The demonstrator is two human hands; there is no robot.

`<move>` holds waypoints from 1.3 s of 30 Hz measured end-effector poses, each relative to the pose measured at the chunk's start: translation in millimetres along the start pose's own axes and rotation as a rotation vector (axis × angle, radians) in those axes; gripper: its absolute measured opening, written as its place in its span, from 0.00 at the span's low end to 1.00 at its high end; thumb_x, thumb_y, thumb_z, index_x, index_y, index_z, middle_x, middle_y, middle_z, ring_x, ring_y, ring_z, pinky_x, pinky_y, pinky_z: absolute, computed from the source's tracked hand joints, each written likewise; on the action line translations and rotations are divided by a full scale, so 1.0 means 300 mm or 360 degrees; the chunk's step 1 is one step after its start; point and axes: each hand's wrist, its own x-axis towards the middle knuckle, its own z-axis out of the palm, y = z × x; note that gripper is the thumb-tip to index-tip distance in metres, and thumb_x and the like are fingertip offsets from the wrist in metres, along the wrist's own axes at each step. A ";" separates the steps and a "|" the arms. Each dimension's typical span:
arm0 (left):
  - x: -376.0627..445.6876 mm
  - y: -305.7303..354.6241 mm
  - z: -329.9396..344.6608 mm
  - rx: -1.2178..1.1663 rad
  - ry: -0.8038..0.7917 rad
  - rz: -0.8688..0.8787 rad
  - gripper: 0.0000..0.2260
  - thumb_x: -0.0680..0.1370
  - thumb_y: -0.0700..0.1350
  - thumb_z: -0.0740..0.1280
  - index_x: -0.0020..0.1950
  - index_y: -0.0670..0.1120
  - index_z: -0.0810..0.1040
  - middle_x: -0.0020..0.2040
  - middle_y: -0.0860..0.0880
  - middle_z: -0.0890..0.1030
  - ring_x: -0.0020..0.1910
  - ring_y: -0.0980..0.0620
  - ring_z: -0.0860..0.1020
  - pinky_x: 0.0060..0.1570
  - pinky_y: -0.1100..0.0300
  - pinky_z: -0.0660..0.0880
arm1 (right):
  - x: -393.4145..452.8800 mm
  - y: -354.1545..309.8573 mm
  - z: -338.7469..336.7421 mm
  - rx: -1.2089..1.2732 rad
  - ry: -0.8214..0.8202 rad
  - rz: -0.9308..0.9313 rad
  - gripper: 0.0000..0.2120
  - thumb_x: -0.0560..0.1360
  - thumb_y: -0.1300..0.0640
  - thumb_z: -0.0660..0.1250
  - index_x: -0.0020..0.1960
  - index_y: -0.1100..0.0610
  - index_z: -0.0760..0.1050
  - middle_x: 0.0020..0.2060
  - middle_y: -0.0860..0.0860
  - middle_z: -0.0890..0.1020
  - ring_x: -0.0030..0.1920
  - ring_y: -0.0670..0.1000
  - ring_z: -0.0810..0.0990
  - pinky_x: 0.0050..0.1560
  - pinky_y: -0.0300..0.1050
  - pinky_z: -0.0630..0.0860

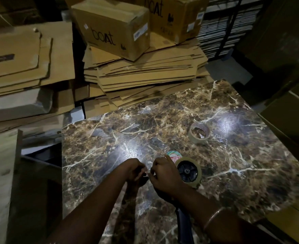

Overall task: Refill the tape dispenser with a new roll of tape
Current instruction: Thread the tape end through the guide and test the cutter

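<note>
Head view: the tape dispenser (pixel 185 205) lies flat on the marble table (pixel 250 182), handle toward the person, its long axis running away from them. The new roll (pixel 188 171) sits on its hub. Just left of the roll, left hand (pixel 136 171) and right hand (pixel 164 175) pinch something, likely the clear tape end for threading. A spare roll (pixel 199 132) rests beyond.

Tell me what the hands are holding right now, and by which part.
Both the left hand and right hand pinch the loose clear end of the tape roll mounted on the tape dispenser; the exact grip is too dim to confirm.
</note>
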 end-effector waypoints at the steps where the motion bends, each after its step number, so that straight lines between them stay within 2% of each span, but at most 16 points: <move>1: 0.003 0.010 0.005 0.0053 0.0020 0.0009 0.18 0.84 0.42 0.57 0.35 0.39 0.74 0.20 0.47 0.76 0.17 0.56 0.72 0.20 0.69 0.65 | -0.002 0.000 -0.001 0.0033 0.0031 0.0004 0.14 0.74 0.49 0.66 0.37 0.55 0.84 0.37 0.53 0.79 0.42 0.57 0.79 0.67 0.61 0.70; 4: -0.006 0.016 0.025 0.0119 0.0025 0.0083 0.22 0.84 0.39 0.58 0.30 0.40 0.77 0.20 0.47 0.77 0.26 0.57 0.72 0.25 0.69 0.65 | -0.018 0.011 -0.001 0.0154 0.0064 0.0025 0.13 0.71 0.48 0.65 0.40 0.56 0.83 0.39 0.54 0.77 0.43 0.59 0.77 0.61 0.60 0.74; 8: -0.028 0.024 0.052 -0.0028 0.0087 0.0224 0.17 0.82 0.35 0.58 0.33 0.39 0.73 0.17 0.46 0.73 0.14 0.54 0.70 0.17 0.67 0.66 | -0.044 0.011 -0.033 0.0312 0.0100 0.0071 0.22 0.72 0.38 0.65 0.49 0.57 0.82 0.47 0.55 0.78 0.50 0.57 0.74 0.50 0.51 0.72; 13: -0.066 0.040 0.067 -0.0296 0.0056 0.0322 0.14 0.81 0.36 0.58 0.38 0.38 0.76 0.23 0.45 0.70 0.13 0.53 0.69 0.15 0.70 0.65 | -0.139 0.023 -0.070 0.0264 0.0509 0.0203 0.18 0.72 0.49 0.70 0.57 0.59 0.81 0.49 0.56 0.79 0.51 0.58 0.77 0.49 0.51 0.75; 16: -0.076 0.053 0.078 -0.0333 0.0020 0.0313 0.14 0.80 0.37 0.55 0.40 0.36 0.77 0.20 0.48 0.69 0.13 0.55 0.67 0.15 0.72 0.62 | -0.238 0.060 -0.064 0.0124 0.0569 0.0487 0.18 0.71 0.49 0.71 0.57 0.57 0.81 0.49 0.57 0.78 0.48 0.59 0.77 0.46 0.52 0.76; 18: -0.074 0.066 0.085 -0.0377 0.0022 0.0281 0.15 0.78 0.42 0.55 0.38 0.36 0.75 0.20 0.48 0.69 0.15 0.54 0.66 0.16 0.72 0.60 | -0.297 0.085 -0.057 0.0093 0.0581 0.0756 0.17 0.68 0.50 0.73 0.53 0.57 0.78 0.49 0.57 0.76 0.47 0.59 0.77 0.44 0.51 0.77; 22: -0.107 0.101 0.106 -0.0217 -0.0013 0.0237 0.20 0.76 0.55 0.63 0.33 0.41 0.71 0.23 0.49 0.66 0.16 0.53 0.63 0.16 0.70 0.60 | -0.364 0.108 -0.037 0.0354 0.0733 0.1242 0.16 0.65 0.56 0.76 0.47 0.58 0.73 0.48 0.57 0.72 0.46 0.61 0.75 0.43 0.54 0.76; 24: -0.119 0.117 0.123 0.0052 -0.0002 0.0211 0.18 0.75 0.53 0.68 0.33 0.40 0.72 0.23 0.47 0.70 0.17 0.50 0.69 0.19 0.67 0.66 | -0.375 0.107 -0.022 0.0485 0.0742 0.1402 0.18 0.65 0.58 0.77 0.47 0.58 0.71 0.48 0.58 0.73 0.46 0.62 0.75 0.43 0.54 0.76; 26: -0.111 0.132 0.139 0.0294 0.0059 0.0182 0.13 0.73 0.48 0.69 0.35 0.39 0.74 0.27 0.45 0.75 0.22 0.47 0.74 0.25 0.64 0.71 | -0.376 0.096 -0.009 0.0812 0.0760 0.1605 0.18 0.68 0.56 0.77 0.47 0.54 0.67 0.46 0.55 0.73 0.46 0.61 0.76 0.44 0.56 0.75; 29: -0.069 0.147 0.150 0.0529 0.0257 0.0278 0.06 0.67 0.41 0.67 0.35 0.40 0.72 0.29 0.43 0.72 0.25 0.45 0.71 0.31 0.61 0.69 | -0.383 0.091 0.000 0.1203 0.0836 0.1984 0.17 0.69 0.53 0.77 0.44 0.58 0.70 0.40 0.56 0.77 0.42 0.61 0.78 0.44 0.58 0.76; 31: -0.033 0.160 0.152 0.0629 0.0340 0.0371 0.04 0.68 0.38 0.62 0.33 0.41 0.68 0.30 0.42 0.67 0.25 0.45 0.68 0.34 0.58 0.67 | -0.395 0.095 0.022 0.1397 0.0718 0.2100 0.19 0.68 0.45 0.76 0.36 0.61 0.77 0.31 0.58 0.80 0.34 0.60 0.80 0.41 0.57 0.79; 32: -0.049 0.163 0.159 0.0670 0.0384 0.0404 0.06 0.70 0.36 0.60 0.33 0.41 0.67 0.29 0.42 0.66 0.25 0.45 0.67 0.34 0.58 0.66 | -0.402 0.099 0.036 0.1524 0.0609 0.2140 0.24 0.65 0.38 0.76 0.28 0.59 0.78 0.26 0.57 0.80 0.29 0.59 0.79 0.37 0.54 0.79; 34: -0.102 0.171 0.175 0.0793 0.0481 0.0483 0.10 0.73 0.34 0.61 0.32 0.41 0.68 0.29 0.42 0.67 0.25 0.46 0.67 0.30 0.61 0.66 | -0.413 0.093 0.053 0.1847 0.0353 0.2162 0.31 0.54 0.27 0.73 0.22 0.56 0.76 0.21 0.53 0.77 0.23 0.54 0.75 0.32 0.47 0.72; 35: -0.114 0.181 0.178 0.0859 0.0500 0.0510 0.11 0.75 0.34 0.62 0.33 0.41 0.69 0.29 0.43 0.69 0.25 0.47 0.69 0.26 0.63 0.67 | -0.414 0.075 0.033 0.2025 0.0207 0.2155 0.31 0.54 0.26 0.73 0.24 0.55 0.77 0.22 0.53 0.77 0.23 0.53 0.75 0.31 0.44 0.70; 37: -0.134 0.196 0.180 0.0972 0.0505 0.0552 0.11 0.77 0.35 0.64 0.35 0.41 0.71 0.31 0.45 0.72 0.24 0.49 0.74 0.17 0.68 0.68 | -0.408 0.061 0.004 0.2447 0.0037 0.2057 0.29 0.67 0.33 0.69 0.37 0.61 0.81 0.24 0.55 0.81 0.23 0.53 0.78 0.26 0.40 0.73; 39: -0.133 0.214 0.172 0.1053 0.0536 0.0553 0.09 0.74 0.37 0.68 0.35 0.41 0.74 0.30 0.44 0.75 0.27 0.48 0.78 0.21 0.67 0.70 | -0.407 0.055 -0.002 0.2722 -0.0051 0.1922 0.26 0.79 0.41 0.61 0.44 0.65 0.81 0.25 0.56 0.82 0.23 0.52 0.80 0.24 0.38 0.76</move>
